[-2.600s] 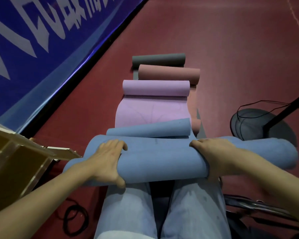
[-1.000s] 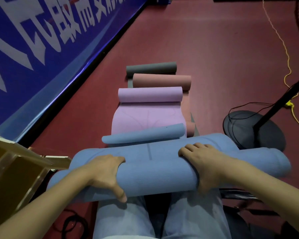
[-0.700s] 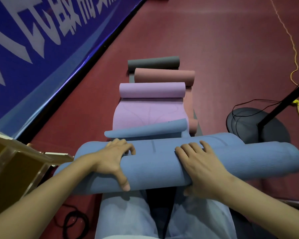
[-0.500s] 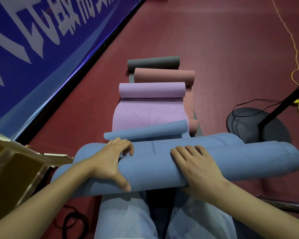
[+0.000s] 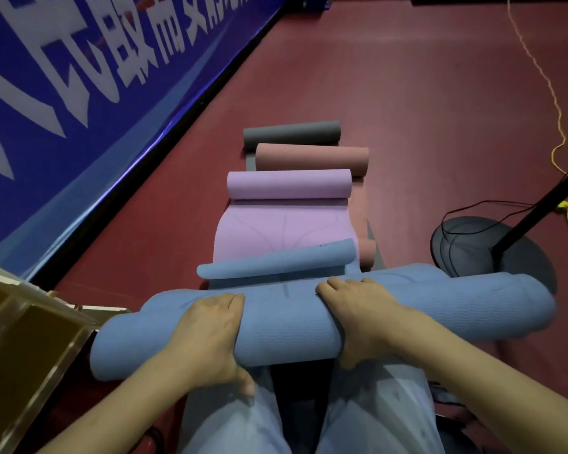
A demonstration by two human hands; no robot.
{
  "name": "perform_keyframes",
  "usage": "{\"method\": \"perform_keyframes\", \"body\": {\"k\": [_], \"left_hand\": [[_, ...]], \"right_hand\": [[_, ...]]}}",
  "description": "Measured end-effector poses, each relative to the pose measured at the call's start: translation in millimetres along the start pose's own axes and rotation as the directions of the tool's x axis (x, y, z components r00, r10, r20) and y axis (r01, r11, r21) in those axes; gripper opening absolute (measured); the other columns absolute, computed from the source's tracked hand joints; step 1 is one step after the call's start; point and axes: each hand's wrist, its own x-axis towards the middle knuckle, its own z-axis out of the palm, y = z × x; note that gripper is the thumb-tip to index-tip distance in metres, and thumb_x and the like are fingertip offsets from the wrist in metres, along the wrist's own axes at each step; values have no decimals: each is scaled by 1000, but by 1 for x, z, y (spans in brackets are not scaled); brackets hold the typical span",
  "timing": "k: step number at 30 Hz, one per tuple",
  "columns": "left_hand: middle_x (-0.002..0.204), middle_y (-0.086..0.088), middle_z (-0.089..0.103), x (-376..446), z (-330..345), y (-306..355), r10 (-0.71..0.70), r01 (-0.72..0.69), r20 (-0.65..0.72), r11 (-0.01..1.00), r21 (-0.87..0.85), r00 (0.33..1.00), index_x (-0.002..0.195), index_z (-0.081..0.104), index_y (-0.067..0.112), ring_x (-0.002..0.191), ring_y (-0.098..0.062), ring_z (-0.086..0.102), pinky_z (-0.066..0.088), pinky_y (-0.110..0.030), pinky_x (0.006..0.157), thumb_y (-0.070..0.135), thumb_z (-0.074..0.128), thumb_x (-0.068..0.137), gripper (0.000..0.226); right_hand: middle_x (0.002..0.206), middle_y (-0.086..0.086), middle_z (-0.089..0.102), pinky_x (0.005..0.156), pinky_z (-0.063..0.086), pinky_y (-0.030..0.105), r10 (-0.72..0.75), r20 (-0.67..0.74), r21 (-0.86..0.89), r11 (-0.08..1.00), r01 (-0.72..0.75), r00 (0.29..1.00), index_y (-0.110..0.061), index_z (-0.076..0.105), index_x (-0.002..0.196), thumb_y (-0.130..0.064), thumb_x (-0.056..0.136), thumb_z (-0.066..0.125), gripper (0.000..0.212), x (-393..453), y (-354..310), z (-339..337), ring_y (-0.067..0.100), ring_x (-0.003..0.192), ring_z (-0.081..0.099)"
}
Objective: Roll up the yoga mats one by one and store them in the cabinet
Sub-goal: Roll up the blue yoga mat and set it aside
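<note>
Blue mat roll (image 5: 286, 329) (across the lap) gripped by both hands, left (image 5: 207, 332) and right (image 5: 358, 316).

Thick blue mat roll (image 5: 286, 326) crosswise over lap, partly unrolled ahead.

I see large white Chinese characters on the blue banner (image 5: 79, 77) at left, cropped; I can't read them whole.

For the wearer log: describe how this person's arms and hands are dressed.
Both forearms are bare with no sleeve in view. The left hand and right hand wear no gloves, and no rings, watch or wristband show. Below them the legs are in light blue trousers.
</note>
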Motion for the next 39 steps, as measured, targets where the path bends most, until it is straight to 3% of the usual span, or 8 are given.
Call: {"method": "perform_keyframes", "body": {"k": [7,11,15,20,24,28,33,39], "left_hand": [[114,11,59,11,0,-6,30,-29,-25,999,38,999,110,46,26,103,-17,59,46,-31,87,89,70,38,99],[107,14,60,16,-6,-12,51,-51,16,999,19,999,104,46,28,96,-15,61,49,-32,81,87,68,40,90],[114,14,60,10,-2,-7,15,-16,-21,999,-48,1000,111,47,28,102,-15,60,48,-31,85,84,72,39,94],[129,6,41,-1,8,7,-3,-12,-152,995,-98,988,128,44,22,109,-18,50,44,-32,94,74,84,37,112],[133,-4,53,-3,20,10,14,-12,-207,1000,13,978,139,46,12,126,-32,51,41,-45,111,74,86,31,132],[112,-2,65,1,21,6,6,-5,-282,1000,4,959,128,56,10,98,-26,65,57,-41,87,76,83,19,130],[112,6,63,12,-2,8,7,0,-133,998,56,991,124,49,20,100,-23,63,37,-32,75,59,80,57,84],[105,7,65,29,-23,0,-11,10,29,999,40,1000,110,46,24,92,-23,65,51,-37,71,65,86,48,85]], "right_hand": [[116,0,50,91,41,38,-12,-186,-46,999,3,983,-18,43,122,-44,57,76,77,-7,-4,18,26,104,53],[121,5,52,97,43,45,7,-228,-104,994,-31,974,-12,45,129,-42,48,85,95,-9,-8,38,31,106,53],[107,6,54,81,45,44,35,-281,-128,989,-73,959,-13,49,117,-27,45,80,80,-1,-9,42,30,91,53],[112,2,48,78,41,41,-4,-190,-147,989,-24,982,-18,47,121,-38,49,80,82,2,-1,22,25,95,56],[120,-2,44,83,38,37,-24,-121,-98,995,13,992,-21,40,127,-42,53,84,89,4,1,5,20,104,55],[119,-3,45,81,37,37,-2,-67,-66,998,-3,998,-21,40,126,-43,49,87,92,7,3,1,21,103,56],[117,-3,49,90,43,38,25,-136,-65,997,-34,990,-22,42,123,-43,55,82,82,7,-2,5,21,107,55],[109,-3,57,81,39,36,48,-201,-85,994,-66,978,-21,48,112,-45,49,86,77,12,-2,12,24,101,60]]}}
